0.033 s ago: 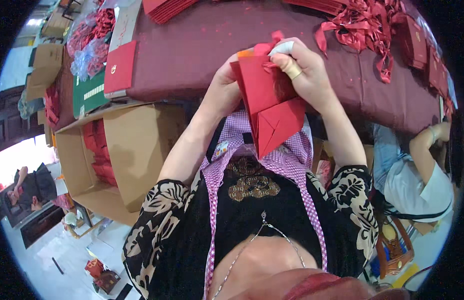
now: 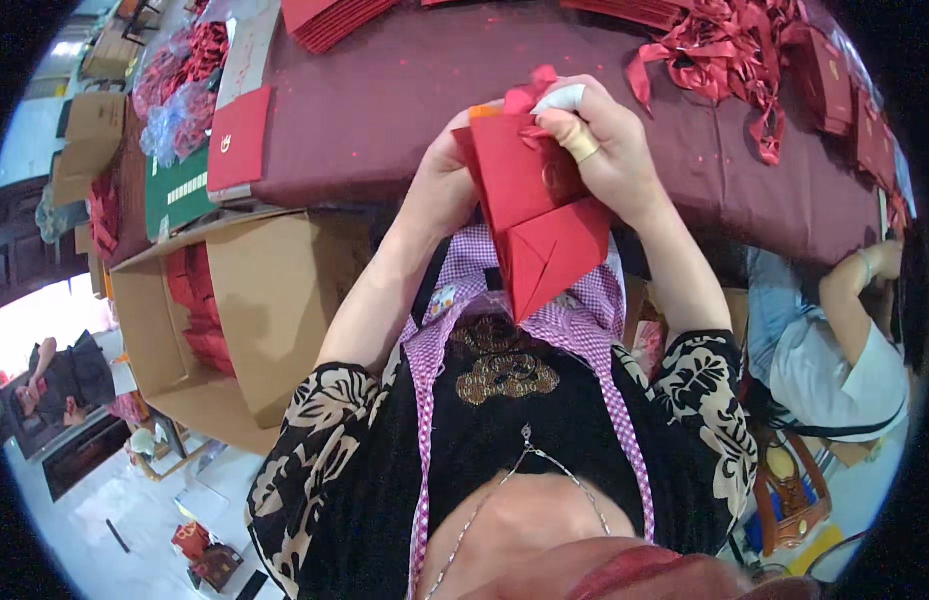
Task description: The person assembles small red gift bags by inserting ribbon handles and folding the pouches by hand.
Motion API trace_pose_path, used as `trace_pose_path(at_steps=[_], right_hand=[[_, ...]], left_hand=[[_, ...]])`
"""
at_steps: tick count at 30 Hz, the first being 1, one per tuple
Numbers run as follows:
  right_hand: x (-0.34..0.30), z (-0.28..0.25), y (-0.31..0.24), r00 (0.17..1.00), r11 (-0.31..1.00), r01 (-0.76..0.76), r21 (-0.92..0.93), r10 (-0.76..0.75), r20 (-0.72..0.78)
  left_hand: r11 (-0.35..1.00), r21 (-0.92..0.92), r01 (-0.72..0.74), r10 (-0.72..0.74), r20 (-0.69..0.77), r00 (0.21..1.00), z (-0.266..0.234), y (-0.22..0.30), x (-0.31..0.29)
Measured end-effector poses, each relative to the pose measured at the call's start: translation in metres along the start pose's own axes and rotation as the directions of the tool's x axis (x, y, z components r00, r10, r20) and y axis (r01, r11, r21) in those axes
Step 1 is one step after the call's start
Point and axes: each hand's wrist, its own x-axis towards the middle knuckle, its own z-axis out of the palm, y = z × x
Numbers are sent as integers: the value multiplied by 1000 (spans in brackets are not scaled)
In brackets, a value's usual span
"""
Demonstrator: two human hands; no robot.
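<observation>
A red paper gift bag (image 2: 529, 200) is held up in front of my chest, tilted, with its folded base toward me. My left hand (image 2: 451, 175) grips the bag's left side, and most of its fingers are hidden behind the paper. At the bag's top edge my right hand (image 2: 604, 150) pinches a red ribbon (image 2: 536, 82). White tape wraps one of its fingers, and a tan band wraps another. A bit of orange (image 2: 484, 111) shows at the bag's upper left corner.
A table with a dark red cloth (image 2: 354, 110) lies ahead. Stacked red bags (image 2: 334, 22) and a heap of red ribbons (image 2: 709, 55) rest on it. Left of me stands an open cardboard box (image 2: 274, 310) holding red items. Another person (image 2: 834, 360) is at the right.
The bag and both hands have shifted very slightly to the left. Both hands keep their hold.
</observation>
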Motion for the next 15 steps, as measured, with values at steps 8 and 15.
trace_pose_path(at_steps=[8,15], right_hand=[[23,-64,24,928,741,353,-571,-355,113],[-12,-107,63,949,518,249,-818,40,314]], left_hand=[[990,-21,-139,131,-213,968,-39,39,11],[979,204,8,46,-257,965,-48,51,26]])
